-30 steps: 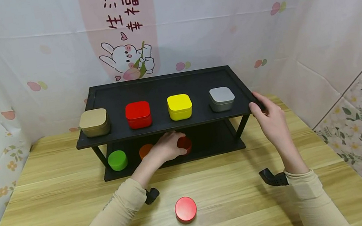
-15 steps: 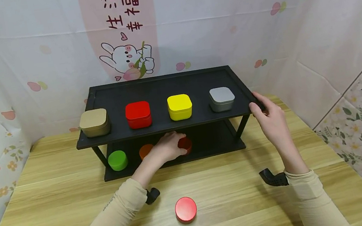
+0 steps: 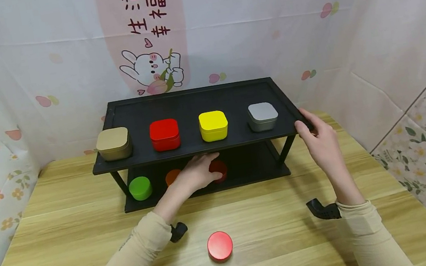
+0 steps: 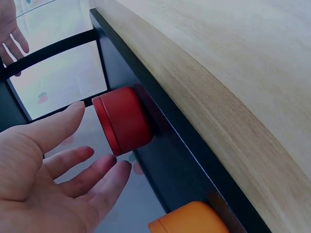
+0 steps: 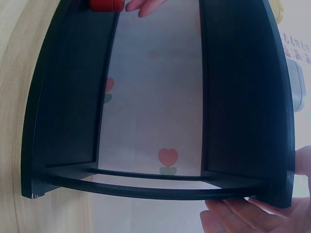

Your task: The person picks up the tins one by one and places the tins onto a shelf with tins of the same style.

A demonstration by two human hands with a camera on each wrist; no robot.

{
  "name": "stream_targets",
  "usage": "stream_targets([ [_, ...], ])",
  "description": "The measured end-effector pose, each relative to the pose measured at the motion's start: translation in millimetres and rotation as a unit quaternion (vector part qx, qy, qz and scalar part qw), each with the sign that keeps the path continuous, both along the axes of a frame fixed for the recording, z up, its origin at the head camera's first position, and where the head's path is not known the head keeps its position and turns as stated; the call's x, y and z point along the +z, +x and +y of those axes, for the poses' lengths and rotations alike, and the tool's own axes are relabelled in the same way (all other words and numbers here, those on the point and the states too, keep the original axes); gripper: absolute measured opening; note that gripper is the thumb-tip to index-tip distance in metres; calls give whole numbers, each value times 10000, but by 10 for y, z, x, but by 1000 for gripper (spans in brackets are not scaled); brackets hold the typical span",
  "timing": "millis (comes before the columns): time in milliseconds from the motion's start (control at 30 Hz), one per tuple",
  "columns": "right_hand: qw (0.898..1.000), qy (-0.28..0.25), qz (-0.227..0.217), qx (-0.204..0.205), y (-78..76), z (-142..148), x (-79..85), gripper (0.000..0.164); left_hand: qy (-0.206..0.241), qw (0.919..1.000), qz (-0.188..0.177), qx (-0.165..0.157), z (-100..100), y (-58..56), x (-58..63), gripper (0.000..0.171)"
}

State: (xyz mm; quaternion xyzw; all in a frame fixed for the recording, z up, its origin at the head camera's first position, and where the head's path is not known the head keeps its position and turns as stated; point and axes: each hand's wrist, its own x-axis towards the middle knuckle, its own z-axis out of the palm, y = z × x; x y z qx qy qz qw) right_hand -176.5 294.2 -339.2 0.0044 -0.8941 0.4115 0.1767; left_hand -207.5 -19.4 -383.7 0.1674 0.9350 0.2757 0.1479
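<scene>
red tin (image 4: pixel 125 119): upright on the lower shelf (image 3: pixel 253 164), right of the orange tin (image 4: pixel 194 218) | left hand (image 3: pixel 198 172): fingers spread beside it, not pinching | right hand (image 3: pixel 320 139): gripping the right end of the upper shelf (image 3: pixel 191 101) | advice: steady shelf, fingers low, no nudging

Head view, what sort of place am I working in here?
Probably a staged tabletop setup rather than a lived-in room: a creased, printed sheet hangs behind the wooden table, and a black two-tier rack carries four coloured boxes spaced in a row.
</scene>
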Motion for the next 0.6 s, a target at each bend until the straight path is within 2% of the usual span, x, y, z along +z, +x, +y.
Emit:
stream_targets([
  [267,10000,-12,-35,15,7,2,5,55,111,9996,274,-5,-39,99,54,60],
  [600,10000,47,-18,5,4,-8,1,57,274,9963,787,-221,-78,223,101,58],
])
